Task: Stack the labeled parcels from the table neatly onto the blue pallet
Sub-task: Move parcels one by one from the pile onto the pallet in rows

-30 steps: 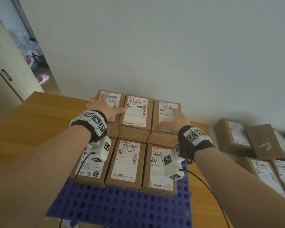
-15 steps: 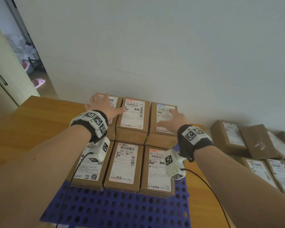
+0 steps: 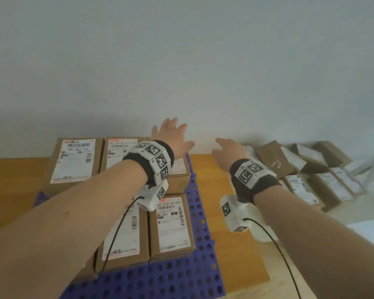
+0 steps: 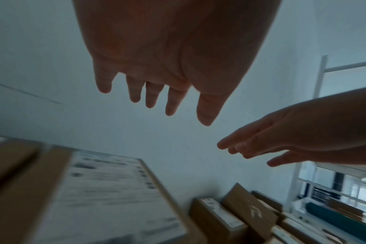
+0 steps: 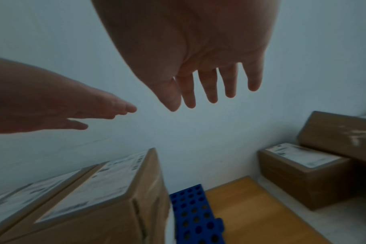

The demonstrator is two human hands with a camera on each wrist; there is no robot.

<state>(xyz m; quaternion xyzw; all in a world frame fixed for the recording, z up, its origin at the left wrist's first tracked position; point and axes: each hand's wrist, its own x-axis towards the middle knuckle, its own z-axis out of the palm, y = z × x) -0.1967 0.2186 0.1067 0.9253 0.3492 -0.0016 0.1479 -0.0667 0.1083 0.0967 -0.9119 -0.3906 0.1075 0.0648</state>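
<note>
Several brown labeled parcels (image 3: 173, 225) sit in rows on the blue perforated pallet (image 3: 177, 281), the back row stacked higher (image 3: 76, 160). My left hand (image 3: 171, 137) hovers open in the air above the back right corner of the stack, fingers spread, holding nothing. My right hand (image 3: 229, 149) is open too, stretched over the wooden table toward the loose parcels (image 3: 272, 158) at the right. Both wrist views show straight, empty fingers (image 4: 150, 95) (image 5: 209, 87) against the wall.
A wooden table (image 3: 229, 234) carries the pallet. More labeled parcels (image 3: 333, 184) lie piled on a lower pale surface at the right, next to the wall (image 3: 181, 61). A white shelf frame (image 4: 320, 82) stands further right.
Both hands have lifted off the back-row parcels and swung to the right. The view has turned right, bringing the loose parcel pile closer.
</note>
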